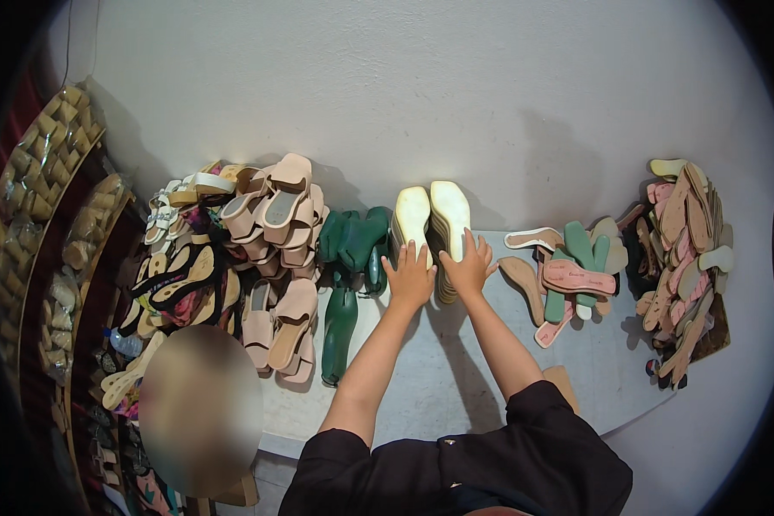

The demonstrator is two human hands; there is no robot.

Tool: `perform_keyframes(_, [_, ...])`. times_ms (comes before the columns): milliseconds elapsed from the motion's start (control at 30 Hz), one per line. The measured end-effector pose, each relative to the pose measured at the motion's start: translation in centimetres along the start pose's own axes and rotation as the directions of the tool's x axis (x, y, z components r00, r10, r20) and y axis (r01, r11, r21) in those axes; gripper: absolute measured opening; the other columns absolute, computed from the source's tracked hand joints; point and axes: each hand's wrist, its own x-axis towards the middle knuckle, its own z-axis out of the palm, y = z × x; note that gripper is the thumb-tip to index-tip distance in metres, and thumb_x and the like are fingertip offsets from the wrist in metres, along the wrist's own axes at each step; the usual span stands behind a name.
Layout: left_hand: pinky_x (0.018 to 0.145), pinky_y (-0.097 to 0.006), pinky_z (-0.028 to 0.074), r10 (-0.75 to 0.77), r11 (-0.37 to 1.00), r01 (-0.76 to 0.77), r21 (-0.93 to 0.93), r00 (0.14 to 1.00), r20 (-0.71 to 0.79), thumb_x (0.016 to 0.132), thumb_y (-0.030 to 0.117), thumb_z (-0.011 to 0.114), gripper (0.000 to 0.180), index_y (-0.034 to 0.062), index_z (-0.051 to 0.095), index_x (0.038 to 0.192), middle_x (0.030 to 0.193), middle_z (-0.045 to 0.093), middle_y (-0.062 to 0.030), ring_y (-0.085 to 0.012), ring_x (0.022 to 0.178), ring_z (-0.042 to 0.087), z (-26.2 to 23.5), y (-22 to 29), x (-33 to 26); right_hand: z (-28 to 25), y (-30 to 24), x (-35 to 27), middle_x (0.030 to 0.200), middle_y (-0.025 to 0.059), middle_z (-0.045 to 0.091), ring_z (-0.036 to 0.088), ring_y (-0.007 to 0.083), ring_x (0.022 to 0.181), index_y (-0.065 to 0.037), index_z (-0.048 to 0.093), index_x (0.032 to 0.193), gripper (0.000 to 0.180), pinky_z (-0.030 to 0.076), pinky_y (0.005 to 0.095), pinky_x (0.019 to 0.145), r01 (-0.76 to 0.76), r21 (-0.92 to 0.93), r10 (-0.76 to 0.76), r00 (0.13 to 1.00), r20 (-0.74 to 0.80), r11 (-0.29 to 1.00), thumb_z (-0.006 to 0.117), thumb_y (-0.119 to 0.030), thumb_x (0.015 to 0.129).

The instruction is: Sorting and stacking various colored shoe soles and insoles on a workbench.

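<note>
Two tall stacks of pale yellow shoe soles stand side by side near the wall, a left stack point(413, 213) and a right stack point(450, 206). My left hand point(409, 279) rests on the near end of the left stack with its fingers spread. On the right stack's near end lies my right hand point(468, 268), fingers apart and thumb toward the gap between the stacks. Both hands touch the soles without wrapping round them. Their palms hide the near ends of the top soles.
Left of the stacks lie green shoe lasts point(341, 327), beige sandals point(291, 211) and black-strapped sandals point(185, 275). To the right are loose pink insoles point(576, 277), green pieces point(579, 245) and a heap of soles point(679, 258). Shelves point(82, 185) of bagged heels line the left. A blurred area point(199, 413) covers the lower left.
</note>
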Motion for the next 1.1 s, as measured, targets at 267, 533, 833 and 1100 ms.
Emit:
perform_keyframes(267, [0.099,-0.067,0.011,0.013,0.999,-0.015,-0.028,0.997,-0.073,0.084,0.045,0.049,0.059,0.0155,0.037,0.135,0.142,0.029,-0.0147,-0.0315,0.133,0.022,-3.3,0.6,-0.8,-4.4,5.3,-6.3,0.129,0.0209,0.033,0.03,0.0386,0.12,-0.006,0.042,0.124,0.059,0.021,0.0502,0.101,0.277,0.192,-0.234,0.947,-0.219,0.942,0.065,-0.019,0.07])
perform_keyframes(533, [0.102,-0.063,0.004,-0.172,0.831,0.031,-0.555,0.964,-0.203,0.082,0.033,0.057,0.055,0.0169,0.042,0.132,0.142,0.029,-0.0145,-0.0318,0.134,0.02,-2.6,5.1,-10.0,-10.1,14.4,-15.3,0.117,0.018,0.042,0.037,0.034,0.113,-0.005,0.049,0.113,0.046,0.027,0.0431,0.098,0.082,0.289,0.012,0.95,-0.311,0.954,0.063,-0.011,0.07])
perform_keyframes(833, [0.102,-0.062,0.003,-0.009,0.794,0.066,-0.604,0.995,0.097,0.081,0.024,0.056,0.048,0.015,0.046,0.128,0.141,0.033,-0.0132,-0.0321,0.135,0.019,3.2,10.6,-20.9,-15.8,20.3,-23.0,0.108,0.0147,0.05,0.046,0.0325,0.103,-0.006,0.057,0.101,0.031,0.039,0.0396,0.088,-0.012,0.119,0.041,0.97,-0.24,0.993,0.06,-0.009,0.07])
perform_keyframes(1100, [0.102,-0.057,0.01,0.057,0.808,0.012,-0.589,0.993,0.099,0.08,0.02,0.056,0.041,0.0122,0.05,0.12,0.13,0.044,-0.0121,-0.0306,0.129,0.031,6.0,16.0,-22.4,-17.6,25.3,-25.6,0.103,0.012,0.053,0.051,0.0307,0.097,-0.007,0.059,0.097,0.028,0.045,0.0377,0.081,-0.043,0.168,0.064,0.991,-0.117,0.985,0.059,-0.009,0.069])
